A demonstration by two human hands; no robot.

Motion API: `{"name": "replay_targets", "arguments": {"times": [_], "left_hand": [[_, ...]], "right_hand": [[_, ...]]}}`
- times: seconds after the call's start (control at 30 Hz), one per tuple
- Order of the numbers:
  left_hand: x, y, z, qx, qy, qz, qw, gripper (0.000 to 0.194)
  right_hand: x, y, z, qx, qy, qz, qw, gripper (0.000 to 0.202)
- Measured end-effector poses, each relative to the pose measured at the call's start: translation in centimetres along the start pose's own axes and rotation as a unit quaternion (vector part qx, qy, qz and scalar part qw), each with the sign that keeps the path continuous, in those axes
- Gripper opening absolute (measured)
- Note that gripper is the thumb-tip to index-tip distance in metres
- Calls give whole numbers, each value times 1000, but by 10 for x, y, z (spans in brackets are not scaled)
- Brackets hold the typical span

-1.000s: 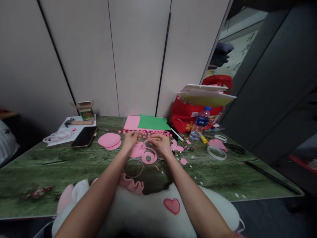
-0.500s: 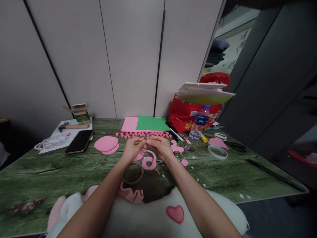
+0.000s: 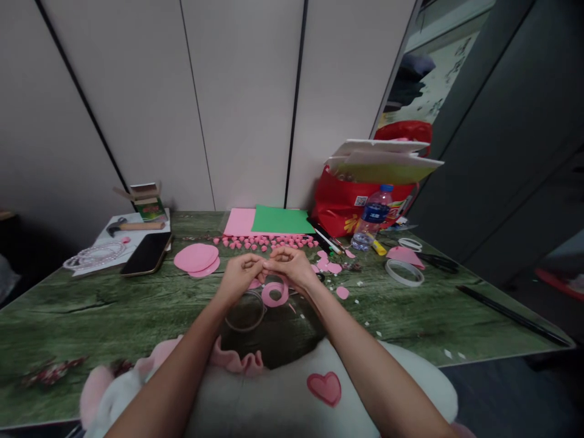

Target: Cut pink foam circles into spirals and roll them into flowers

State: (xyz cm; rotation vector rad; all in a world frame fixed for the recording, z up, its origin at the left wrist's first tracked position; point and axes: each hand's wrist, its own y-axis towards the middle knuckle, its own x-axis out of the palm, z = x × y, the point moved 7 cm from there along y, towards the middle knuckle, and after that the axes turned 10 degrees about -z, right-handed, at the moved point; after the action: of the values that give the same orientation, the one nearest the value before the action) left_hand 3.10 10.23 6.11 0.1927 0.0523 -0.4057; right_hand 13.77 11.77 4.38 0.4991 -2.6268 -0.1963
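Observation:
My left hand [image 3: 241, 274] and my right hand [image 3: 292, 266] meet at the fingertips above the table, both pinched closed. A pink spiral paper strip [image 3: 275, 302] curls down below them; its upper end runs up into the fingers, where the grip is hidden. Beyond my fingertips lie rows of small pink rolled paper roses [image 3: 246, 242]. To the left are pink paper circles [image 3: 195, 258], overlapping. A roll of tape [image 3: 245, 311] rests just below my left hand, and pink paper scraps [image 3: 329, 265] lie right of my right hand.
Pink and green paper sheets [image 3: 281, 219] lie at the back. On the right are a red bag [image 3: 335, 204], a water bottle [image 3: 373, 219], a tape roll [image 3: 404, 273] and a black stick [image 3: 511, 316]. A phone [image 3: 146, 253], hammer [image 3: 137, 225] and small box [image 3: 149, 204] are left.
My fingertips have come together and overlap more. The upper part of the paper strip is now more hidden behind my right hand. The view has shifted slightly.

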Motion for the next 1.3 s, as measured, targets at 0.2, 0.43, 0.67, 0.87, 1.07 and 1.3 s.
{"name": "replay_targets", "arguments": {"times": [0.2, 0.43, 0.67, 0.87, 1.07, 1.3], "left_hand": [[3, 4, 5, 12, 6, 21, 1000, 20], [-3, 3, 4, 15, -1, 64, 998, 23], [-4, 3, 3, 9, -7, 70, 998, 23], [-4, 2, 1, -7, -15, 77, 997, 23], [-5, 3, -2, -7, -9, 75, 997, 23], [-5, 3, -5, -17, -24, 78, 997, 23]], "right_hand": [[0, -3, -5, 21, 9, -41, 999, 27], [-4, -2, -8, 34, 48, -43, 997, 28], [-6, -2, -3, 8, -1, -7, 1000, 28], [-7, -3, 0, 2, 14, 14, 1000, 29], [-7, -2, 0, 2, 3, 21, 1000, 26], [-9, -1, 0, -17, -3, 23, 1000, 22]]}}
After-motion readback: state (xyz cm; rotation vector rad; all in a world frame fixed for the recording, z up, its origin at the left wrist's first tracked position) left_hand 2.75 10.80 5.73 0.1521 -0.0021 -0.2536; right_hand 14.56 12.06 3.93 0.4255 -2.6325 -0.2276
